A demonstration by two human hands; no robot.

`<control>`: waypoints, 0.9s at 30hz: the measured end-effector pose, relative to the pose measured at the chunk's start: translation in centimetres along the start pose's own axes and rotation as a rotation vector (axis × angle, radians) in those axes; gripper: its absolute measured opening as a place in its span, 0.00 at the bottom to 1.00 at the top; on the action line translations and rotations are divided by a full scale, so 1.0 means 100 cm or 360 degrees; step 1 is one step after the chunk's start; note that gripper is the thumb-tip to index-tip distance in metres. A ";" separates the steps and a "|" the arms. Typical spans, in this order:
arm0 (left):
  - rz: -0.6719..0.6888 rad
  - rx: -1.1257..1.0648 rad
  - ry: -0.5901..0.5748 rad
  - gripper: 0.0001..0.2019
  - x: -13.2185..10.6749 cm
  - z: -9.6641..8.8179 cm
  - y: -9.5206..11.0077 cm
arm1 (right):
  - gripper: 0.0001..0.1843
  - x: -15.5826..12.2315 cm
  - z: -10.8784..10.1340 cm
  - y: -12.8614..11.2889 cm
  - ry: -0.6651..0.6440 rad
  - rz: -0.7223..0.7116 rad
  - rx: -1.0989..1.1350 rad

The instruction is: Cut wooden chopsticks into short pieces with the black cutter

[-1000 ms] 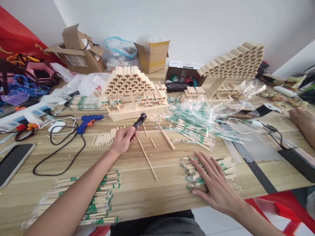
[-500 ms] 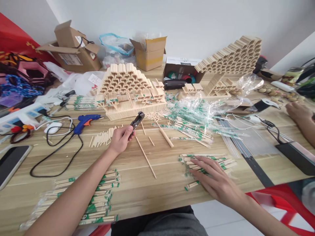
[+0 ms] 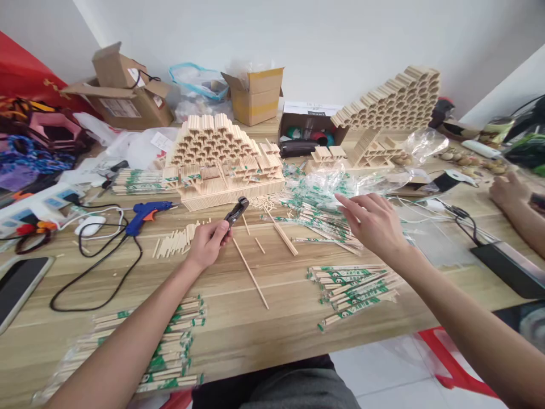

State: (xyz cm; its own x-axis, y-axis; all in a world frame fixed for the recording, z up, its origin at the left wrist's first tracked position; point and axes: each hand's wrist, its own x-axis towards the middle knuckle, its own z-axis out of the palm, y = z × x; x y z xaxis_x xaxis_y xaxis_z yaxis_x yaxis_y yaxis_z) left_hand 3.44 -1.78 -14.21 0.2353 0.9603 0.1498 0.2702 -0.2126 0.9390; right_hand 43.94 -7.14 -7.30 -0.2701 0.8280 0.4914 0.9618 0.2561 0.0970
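Observation:
My left hand (image 3: 208,244) grips a pair of black pliers (image 3: 237,211) with the jaws pointing up and away from me. Several loose chopsticks (image 3: 251,274) lie on the wooden table just right of that hand. My right hand (image 3: 372,221) hangs open above a heap of chopsticks in torn clear wrappers (image 3: 327,207), and I cannot tell whether it touches them. Below it lies a fanned bundle of green-printed paper-wrapped chopsticks (image 3: 353,289). A pile of short cut sticks (image 3: 176,241) sits left of my left hand.
A large stepped structure of glued chopstick pieces (image 3: 221,159) stands ahead, with a second one (image 3: 385,99) to the right. A blue glue gun (image 3: 145,218) and its black cord lie left. Another person's hand (image 3: 506,190) rests at the right table edge.
My right hand has lifted off the wrapped chopsticks and moved forward over the clear wrappers, leaving the bundle on the table. My left hand still holds the pliers, almost unmoved.

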 end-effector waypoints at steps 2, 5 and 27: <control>0.0005 0.0020 0.0004 0.30 0.000 0.000 0.000 | 0.26 -0.003 0.002 -0.007 -0.0027 -0.0028 0.0086; 0.0030 0.0056 -0.0011 0.30 0.000 0.000 0.000 | 0.19 -0.033 -0.009 -0.022 -0.0084 -0.0129 0.0329; 0.0112 0.0213 -0.0078 0.28 -0.001 -0.001 -0.002 | 0.35 -0.155 0.003 -0.083 -0.0428 0.0227 0.0132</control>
State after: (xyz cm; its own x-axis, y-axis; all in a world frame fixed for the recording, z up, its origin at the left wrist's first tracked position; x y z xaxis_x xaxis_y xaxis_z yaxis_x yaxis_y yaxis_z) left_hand 3.27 -1.79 -14.33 0.3028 0.9328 0.1954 0.3726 -0.3045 0.8766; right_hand 40.16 -21.88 -15.99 -0.1457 0.9579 0.2475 0.9868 0.1586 -0.0327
